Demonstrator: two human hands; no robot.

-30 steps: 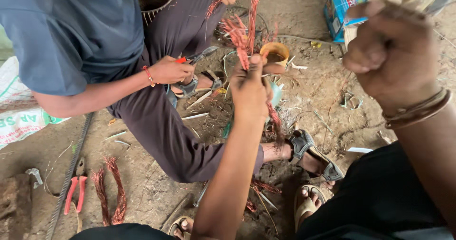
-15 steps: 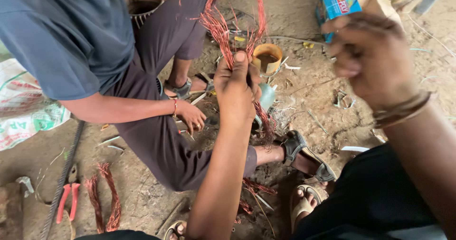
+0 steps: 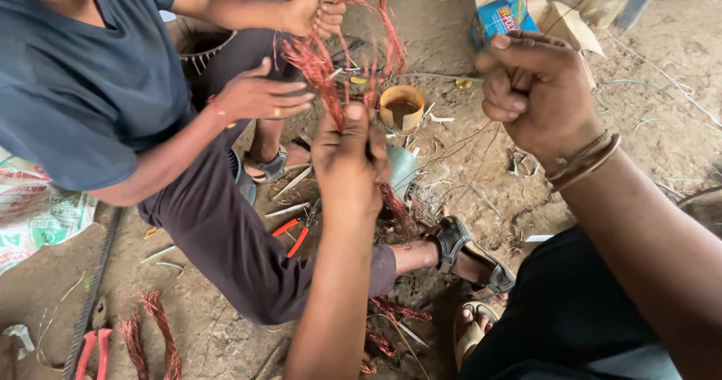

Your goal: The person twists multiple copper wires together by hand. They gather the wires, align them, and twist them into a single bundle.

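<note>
Co-worker in blue shirt (image 3: 83, 86) holds the far end of the copper wire bundle (image 3: 331, 64). Left hand (image 3: 350, 165) clenched on the bundle; wire fans up and away from the fist, tail trailing below. Right hand (image 3: 538, 86) pinched shut on thin strands (image 3: 466, 143). Risk: opposing pulls could snap or tangle strands, or cut fingers.

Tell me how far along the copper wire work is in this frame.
Looks done: two copper bundles lie set aside on the ground beside red-handled pliers. In hand: the left hand grips the copper wire loop, which the co-worker's hand also holds; the right hand pinches thin strands. Probably left: loose tangled wire lies on the ground near the feet.
</note>
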